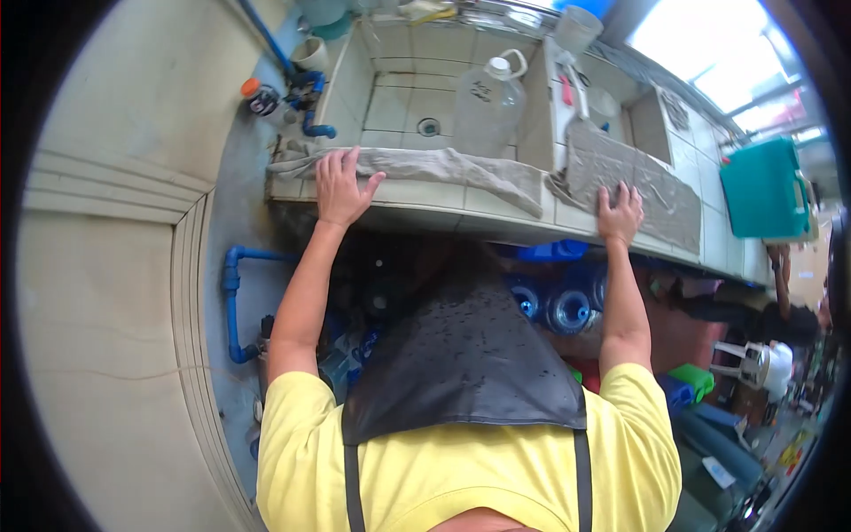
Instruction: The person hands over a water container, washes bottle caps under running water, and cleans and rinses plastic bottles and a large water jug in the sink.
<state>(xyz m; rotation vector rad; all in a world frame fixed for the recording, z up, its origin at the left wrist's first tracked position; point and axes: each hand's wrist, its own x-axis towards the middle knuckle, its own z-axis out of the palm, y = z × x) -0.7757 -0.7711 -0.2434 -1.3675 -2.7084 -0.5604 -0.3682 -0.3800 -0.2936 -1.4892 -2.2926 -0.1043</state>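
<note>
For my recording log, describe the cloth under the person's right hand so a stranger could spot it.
Find the tiled counter, then look right of the sink holding a jug. There, under the right hand, lies the grey cloth, spread broad and flat, unlike the narrow, bunched cloth along the sink's front edge.

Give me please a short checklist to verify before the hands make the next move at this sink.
1. Left hand on the long cloth: ok, fingers lie over it.
2. Right hand on the spread cloth: ok.
3. Spread cloth smooth: not ok, it shows wrinkles.
4. Drain in the sink uncovered: ok.
5. Clear jug capped: ok.
6. Clear jug empty: cannot tell.
</note>
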